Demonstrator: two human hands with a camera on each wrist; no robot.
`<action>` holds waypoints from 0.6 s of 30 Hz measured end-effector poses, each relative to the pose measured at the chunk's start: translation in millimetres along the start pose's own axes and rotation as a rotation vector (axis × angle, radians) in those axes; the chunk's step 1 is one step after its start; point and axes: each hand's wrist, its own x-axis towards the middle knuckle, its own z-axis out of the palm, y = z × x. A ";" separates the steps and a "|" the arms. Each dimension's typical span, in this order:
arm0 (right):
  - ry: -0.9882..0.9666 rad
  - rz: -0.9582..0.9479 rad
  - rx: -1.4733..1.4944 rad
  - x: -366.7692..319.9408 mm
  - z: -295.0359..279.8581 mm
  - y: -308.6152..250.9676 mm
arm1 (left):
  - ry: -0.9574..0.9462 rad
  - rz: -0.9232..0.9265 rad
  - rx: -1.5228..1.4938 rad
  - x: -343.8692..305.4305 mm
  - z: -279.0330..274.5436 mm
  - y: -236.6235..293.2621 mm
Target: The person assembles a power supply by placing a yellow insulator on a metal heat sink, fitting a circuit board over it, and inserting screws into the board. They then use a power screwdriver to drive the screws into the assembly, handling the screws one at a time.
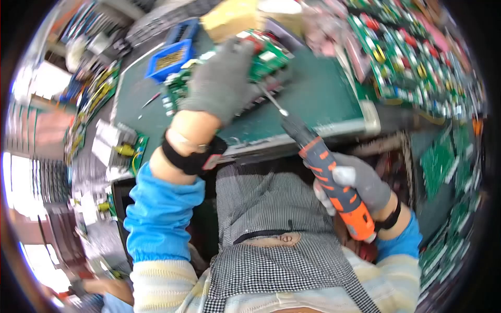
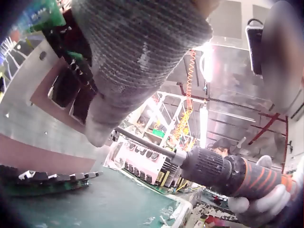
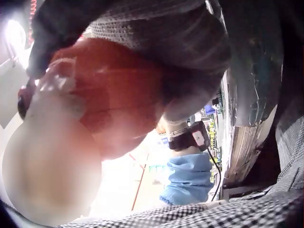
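Observation:
In a grey knit glove, my left hand (image 1: 222,78) grips a green circuit board (image 1: 271,61) with red and white parts, over the worktable. The left wrist view shows the metal plate (image 2: 23,114) on the board's underside tilted up, with a glove finger at its edge. My gloved right hand (image 1: 360,180) holds an orange and black electric screwdriver (image 1: 326,172) around its body. Its thin bit (image 1: 271,98) points up-left, the tip right at the board's near side. In the right wrist view the blurred orange tool body (image 3: 118,95) fills much of the picture.
The green worktable (image 1: 323,99) carries a blue bin (image 1: 169,60) of small brass-coloured pieces and a thin screwdriver (image 1: 151,100) at left. Stacked circuit boards (image 1: 402,57) crowd the right side. A white-plated part (image 1: 112,143) lies off the table's left edge.

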 end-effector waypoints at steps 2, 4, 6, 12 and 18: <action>0.002 -0.014 -0.027 -4.2 -1.0 5.0 | 0.042 0.020 -0.010 -2.4 0.2 -0.7; 0.028 -0.094 -0.108 -12.5 -9.6 13.3 | -0.063 -0.041 0.030 -2.2 -7.2 -1.5; 0.122 -0.241 -0.190 -16.9 -12.3 24.5 | 0.050 0.063 0.027 -12.1 -14.8 -18.6; 0.208 -0.509 -0.191 -0.8 -15.5 38.2 | 0.076 -0.317 -0.582 -54.1 -80.0 -113.8; 0.178 -0.530 -0.170 32.7 -7.8 40.7 | -0.282 -0.587 -0.433 -92.1 -47.9 -196.5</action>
